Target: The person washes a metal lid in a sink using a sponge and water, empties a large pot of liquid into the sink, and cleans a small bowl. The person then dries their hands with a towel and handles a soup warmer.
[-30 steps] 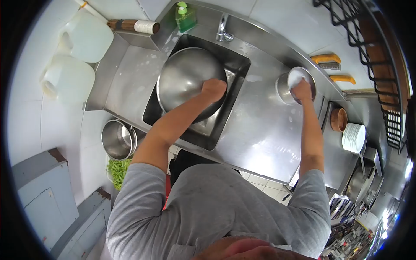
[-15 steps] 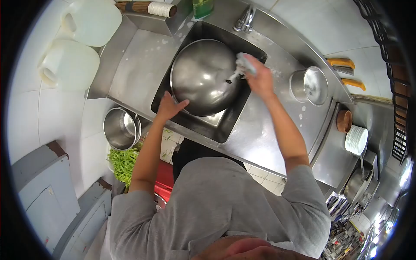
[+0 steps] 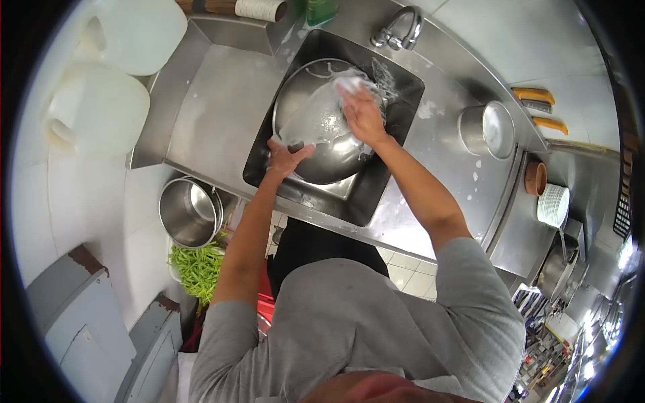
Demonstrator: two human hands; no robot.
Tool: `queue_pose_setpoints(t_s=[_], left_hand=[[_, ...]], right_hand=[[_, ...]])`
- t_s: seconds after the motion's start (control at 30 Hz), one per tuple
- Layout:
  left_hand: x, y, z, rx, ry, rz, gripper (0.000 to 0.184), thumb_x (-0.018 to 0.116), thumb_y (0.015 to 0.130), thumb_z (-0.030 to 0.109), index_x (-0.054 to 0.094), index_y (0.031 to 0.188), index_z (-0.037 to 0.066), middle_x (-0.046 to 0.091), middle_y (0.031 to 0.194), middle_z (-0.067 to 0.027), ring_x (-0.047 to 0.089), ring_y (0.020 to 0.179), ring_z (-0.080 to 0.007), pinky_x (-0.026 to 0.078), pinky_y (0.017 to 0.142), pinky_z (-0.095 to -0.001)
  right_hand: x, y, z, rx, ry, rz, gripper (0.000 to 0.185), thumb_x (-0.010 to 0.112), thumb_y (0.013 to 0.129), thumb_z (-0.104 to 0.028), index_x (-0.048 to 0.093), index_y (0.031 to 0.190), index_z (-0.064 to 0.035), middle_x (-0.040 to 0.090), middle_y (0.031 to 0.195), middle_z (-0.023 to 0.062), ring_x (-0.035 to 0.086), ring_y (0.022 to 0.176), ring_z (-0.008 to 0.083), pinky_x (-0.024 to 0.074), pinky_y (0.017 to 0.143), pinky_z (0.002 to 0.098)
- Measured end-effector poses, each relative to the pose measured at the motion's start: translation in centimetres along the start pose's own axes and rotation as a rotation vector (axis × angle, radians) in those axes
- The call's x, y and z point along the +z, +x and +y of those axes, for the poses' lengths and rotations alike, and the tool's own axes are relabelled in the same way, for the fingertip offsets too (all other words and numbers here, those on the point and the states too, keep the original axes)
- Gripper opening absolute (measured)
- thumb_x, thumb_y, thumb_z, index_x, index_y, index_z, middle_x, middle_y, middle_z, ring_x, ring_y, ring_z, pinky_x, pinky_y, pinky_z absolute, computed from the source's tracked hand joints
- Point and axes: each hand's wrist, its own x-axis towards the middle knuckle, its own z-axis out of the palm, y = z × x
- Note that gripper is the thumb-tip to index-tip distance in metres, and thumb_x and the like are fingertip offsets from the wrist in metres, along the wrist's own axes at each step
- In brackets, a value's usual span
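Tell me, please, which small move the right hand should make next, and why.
I'd probably sweep the right hand toward the far left of the metal bowl: suds cover much of its middle, while that side looks mostly bare of them, and the left hand seems to steady the near-left edge.

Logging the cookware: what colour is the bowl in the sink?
The bowl is silver-grey, best seen in the head view.

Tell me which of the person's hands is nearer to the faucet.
Right. The right hand is over the upper part of the metal bowl, short of the faucet; the left hand is farther off, at the bowl's lower-left edge.
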Motion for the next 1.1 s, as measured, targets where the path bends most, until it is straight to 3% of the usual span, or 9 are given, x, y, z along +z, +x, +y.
queue_pose_setpoints(t_s=[0.13, 0.23, 0.33, 0.57, 0.7, 0.83, 0.93, 1.03, 1.1], left_hand=[[-0.8, -1.5, 1.0, -0.001, -0.001, -0.059, 0.125, 0.084, 0.06, 0.067, 0.023, 0.131, -0.016, 0.041, 0.135, -0.0308, 0.048, 0.126, -0.0341, 0.039, 0.106, -0.0367], [-0.3, 0.0, 0.0, 0.066, -0.028, -0.029, 0.125, 0.085, 0.06, 0.067, 0.022, 0.13, -0.016, 0.044, 0.131, -0.0302, 0.051, 0.123, -0.034, 0.042, 0.103, -0.0375], [-0.1, -0.2, -0.4, 0.094, -0.002, -0.041, 0.123, 0.083, 0.061, 0.068, 0.022, 0.128, -0.015, 0.046, 0.13, -0.0312, 0.052, 0.122, -0.0352, 0.043, 0.102, -0.0374], [-0.1, 0.9, -1.1, 0.131, 0.127, -0.043, 0.118, 0.082, 0.063, 0.068, 0.024, 0.125, -0.014, 0.048, 0.126, -0.0306, 0.053, 0.119, -0.035, 0.043, 0.101, -0.0374], [-0.6, -0.3, -0.2, 0.097, 0.062, -0.038, 0.118, 0.082, 0.064, 0.068, 0.025, 0.126, -0.014, 0.048, 0.127, -0.0302, 0.052, 0.12, -0.034, 0.042, 0.102, -0.0365], [-0.8, -0.6, 0.7, 0.028, 0.047, -0.104, 0.12, 0.081, 0.064, 0.069, 0.024, 0.128, -0.015, 0.046, 0.129, -0.0308, 0.05, 0.122, -0.0344, 0.041, 0.103, -0.0368], [-0.9, -0.7, 0.5, 0.051, 0.073, -0.05, 0.123, 0.08, 0.064, 0.071, 0.024, 0.13, -0.015, 0.046, 0.13, -0.0316, 0.051, 0.123, -0.0368, 0.041, 0.103, -0.0381], [-0.4, 0.3, 0.4, 0.066, 0.118, -0.036, 0.126, 0.078, 0.064, 0.073, 0.023, 0.133, -0.016, 0.045, 0.133, -0.0329, 0.051, 0.124, -0.0394, 0.041, 0.104, -0.0394], [-0.3, -0.2, -0.3, 0.104, 0.09, -0.049, 0.128, 0.077, 0.064, 0.074, 0.022, 0.135, -0.018, 0.045, 0.134, -0.0338, 0.05, 0.124, -0.0412, 0.041, 0.105, -0.0401]], right_hand=[[-0.2, -5.0, 7.5, 0.75, 0.313, -0.024, 0.04, 0.053, 0.093, -0.018, 0.061, 0.129, -0.0006, 0.067, 0.109, 0.0274, 0.066, 0.102, 0.0398, 0.0499, 0.093, 0.0444], [-0.9, -8.3, -0.7, 0.863, 0.051, 0.23, 0.04, 0.05, 0.095, -0.013, 0.057, 0.13, 0.0039, 0.065, 0.113, 0.0295, 0.066, 0.102, 0.0415, 0.0514, 0.089, 0.044], [2.3, -13.3, -9.4, 0.508, -0.263, 0.134, 0.055, 0.047, 0.095, -0.01, 0.034, 0.143, 0.0145, 0.037, 0.147, 0.0334, 0.031, 0.138, 0.0515, 0.0196, 0.119, 0.0522], [-0.9, -9.8, -12.3, -0.051, -0.123, -0.303, 0.061, 0.055, 0.087, -0.005, 0.038, 0.143, 0.0097, 0.046, 0.137, 0.0334, 0.042, 0.128, 0.0534, 0.0303, 0.112, 0.054], [0.8, -3.6, -7.2, 0.397, -0.411, 0.012, 0.056, 0.053, 0.084, -0.006, 0.045, 0.135, 0.0145, 0.051, 0.134, 0.0327, 0.044, 0.13, 0.0491, 0.0294, 0.115, 0.0508], [-1.1, -4.2, -10.2, -0.189, -0.204, -0.263, 0.057, 0.052, 0.087, -0.008, 0.045, 0.143, 0.0008, 0.054, 0.134, 0.0272, 0.045, 0.134, 0.0406, 0.0335, 0.114, 0.0445], [-2.3, -0.4, -2.3, 0.496, 0.183, -0.154, 0.05, 0.057, 0.087, -0.006, 0.056, 0.136, -0.0032, 0.057, 0.134, 0.0247, 0.047, 0.134, 0.0366, 0.033, 0.116, 0.0393], [-2.4, -3.6, -0.3, 0.22, 0.084, -0.103, 0.047, 0.055, 0.091, -0.008, 0.057, 0.137, -0.0125, 0.057, 0.136, 0.0204, 0.054, 0.128, 0.0333, 0.0413, 0.108, 0.0347], [-2.8, -4.9, 1.5, 0.516, 0.421, -0.03, 0.042, 0.055, 0.091, -0.007, 0.061, 0.133, -0.0103, 0.059, 0.132, 0.0229, 0.056, 0.126, 0.0336, 0.0416, 0.108, 0.0342]])
